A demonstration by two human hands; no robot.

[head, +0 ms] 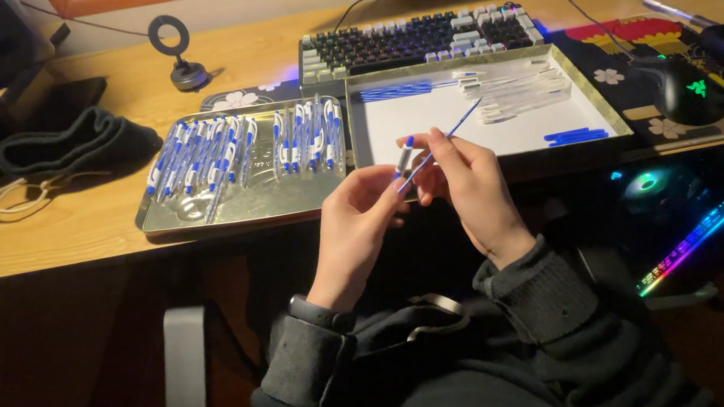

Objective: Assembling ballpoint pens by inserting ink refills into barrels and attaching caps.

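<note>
Between both hands (419, 194), slim blue-white pen (428, 152)

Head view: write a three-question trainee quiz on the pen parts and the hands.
1. True or false: the left tray holds finished pens.
2. Which hand grips the thin blue refill? A left, B right.
3. What does the left hand pinch?
Key: 1 true. 2 B, the right hand. 3 A white and blue pen barrel.
</note>
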